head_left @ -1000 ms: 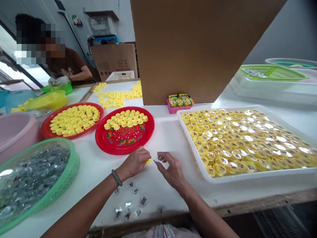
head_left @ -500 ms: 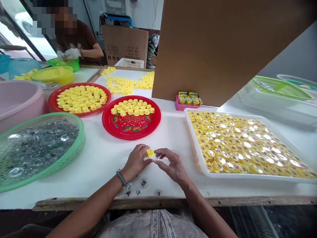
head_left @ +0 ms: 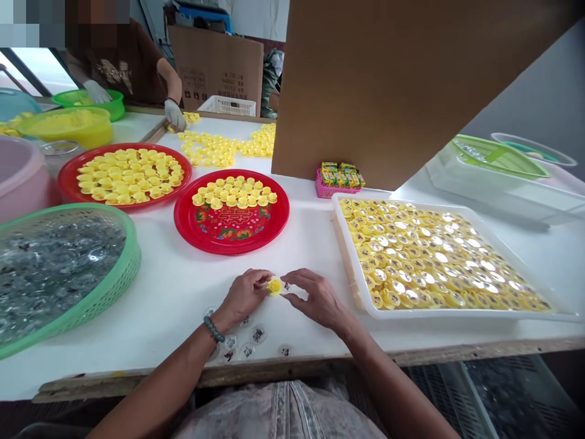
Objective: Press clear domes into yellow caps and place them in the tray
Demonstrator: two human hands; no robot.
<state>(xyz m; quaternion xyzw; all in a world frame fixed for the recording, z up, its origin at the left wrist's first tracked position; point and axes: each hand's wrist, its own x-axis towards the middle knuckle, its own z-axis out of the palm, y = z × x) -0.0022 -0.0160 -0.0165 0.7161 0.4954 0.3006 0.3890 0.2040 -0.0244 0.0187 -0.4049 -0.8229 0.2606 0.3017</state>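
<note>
Left hand (head_left: 247, 296) and right hand (head_left: 317, 299): bare, lower centre of frame, fingertips facing.
Left forearm (head_left: 158, 381) diagonal from bottom edge, left of centre; wrist (head_left: 220, 321) near straight; thumb and fingertips pinched. Right forearm (head_left: 388, 375) diagonal from bottom edge, right of centre; fingers (head_left: 297, 278) curved, thumb (head_left: 295, 300) extended below, tips near the left hand's.
</note>
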